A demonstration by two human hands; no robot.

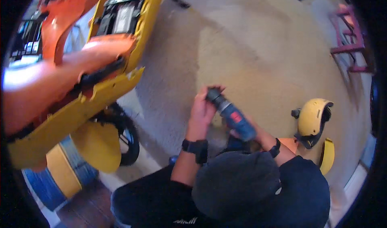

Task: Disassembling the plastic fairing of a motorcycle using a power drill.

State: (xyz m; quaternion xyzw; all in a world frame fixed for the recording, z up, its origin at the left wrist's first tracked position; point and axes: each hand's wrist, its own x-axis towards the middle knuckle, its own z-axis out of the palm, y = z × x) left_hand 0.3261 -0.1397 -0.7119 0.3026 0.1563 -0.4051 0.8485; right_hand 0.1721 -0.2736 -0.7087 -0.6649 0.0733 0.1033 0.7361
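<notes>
A blue power drill (238,123) with a dark chuck and a red patch on its body is held in front of me, its chuck toward the upper left. My left hand (201,113) has its fingers wrapped round the chuck end. My right hand (258,130) grips the rear of the drill from below, mostly hidden by the drill body. Any bit in the chuck is hidden by the left fingers. To my left stands an orange motor scooter (48,86) with yellow panels (80,117), apart from both hands.
Below the scooter are a dark wheel (131,143) and a blue drum with a yellow band (64,171). On the right a yellow helmet (312,117) lies on the concrete floor (242,46), beside a curved yellow piece (327,155). A reddish wooden stool (350,46) stands far right.
</notes>
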